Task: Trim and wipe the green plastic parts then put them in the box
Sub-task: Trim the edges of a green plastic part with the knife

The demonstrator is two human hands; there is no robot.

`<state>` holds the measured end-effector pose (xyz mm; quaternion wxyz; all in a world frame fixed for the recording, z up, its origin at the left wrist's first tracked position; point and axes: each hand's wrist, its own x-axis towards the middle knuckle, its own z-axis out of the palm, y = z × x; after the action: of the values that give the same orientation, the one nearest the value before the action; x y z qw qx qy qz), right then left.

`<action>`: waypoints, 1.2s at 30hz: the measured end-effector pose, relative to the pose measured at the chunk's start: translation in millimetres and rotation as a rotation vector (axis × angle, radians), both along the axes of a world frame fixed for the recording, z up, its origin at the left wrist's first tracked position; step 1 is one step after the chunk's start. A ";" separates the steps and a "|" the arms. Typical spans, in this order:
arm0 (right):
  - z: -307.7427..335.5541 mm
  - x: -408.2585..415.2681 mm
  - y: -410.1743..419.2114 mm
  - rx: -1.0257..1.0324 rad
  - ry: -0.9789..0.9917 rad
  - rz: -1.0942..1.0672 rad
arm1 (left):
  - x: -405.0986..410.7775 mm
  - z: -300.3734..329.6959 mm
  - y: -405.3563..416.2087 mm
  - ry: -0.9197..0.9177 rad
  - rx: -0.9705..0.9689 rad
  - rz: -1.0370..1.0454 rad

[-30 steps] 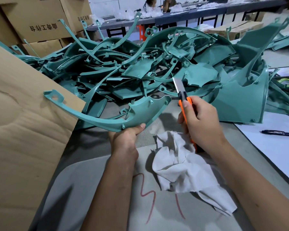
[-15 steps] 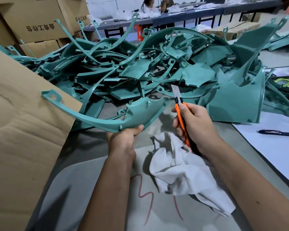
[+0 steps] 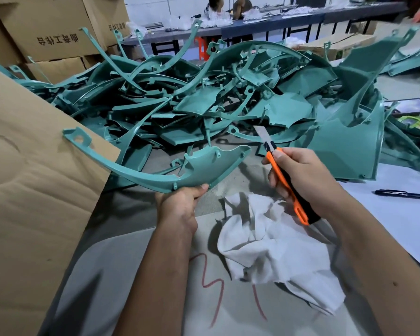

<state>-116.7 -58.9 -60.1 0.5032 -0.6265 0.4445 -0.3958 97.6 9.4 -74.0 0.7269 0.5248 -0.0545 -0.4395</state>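
Note:
My left hand [image 3: 180, 204] grips a long curved green plastic part [image 3: 204, 166] by its lower edge and holds it above the table, its thin arm reaching left over a cardboard flap. An orange and black utility knife [image 3: 286, 183] sits in my right hand [image 3: 306, 178], blade out and pointing up toward the pile, a short way right of the part's tip. A crumpled white cloth [image 3: 272, 251] lies on the table below both hands. Behind them spreads a big pile of green plastic parts [image 3: 228, 100].
A cardboard box flap [image 3: 34, 190] fills the left side. Stacked cartons [image 3: 49, 32] stand at the back left. A black pen [image 3: 403, 194] lies on white paper at the right. A grey mat [image 3: 131, 287] with red marks covers the near table. People sit at a far bench.
My right hand with the knife has drawn back toward me and away from the part's right tip. The left hand holds the part nearly still.

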 end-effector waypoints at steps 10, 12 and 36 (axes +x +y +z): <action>-5.4 -2.0 0.5 0.076 0.222 0.002 | 0.2 -3.8 -0.8 -0.047 -0.016 -0.002; -4.4 -0.8 1.0 -0.073 0.185 -0.097 | -3.1 1.5 2.4 -0.198 -0.070 0.040; -6.3 33.2 29.9 -0.839 0.358 -0.051 | -12.9 37.7 22.7 -0.474 -0.428 0.051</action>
<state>-83.5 -29.0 -66.3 0.1112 -0.8235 0.3408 -0.4396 84.7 32.1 -36.3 0.7989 0.4487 -0.3002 -0.2652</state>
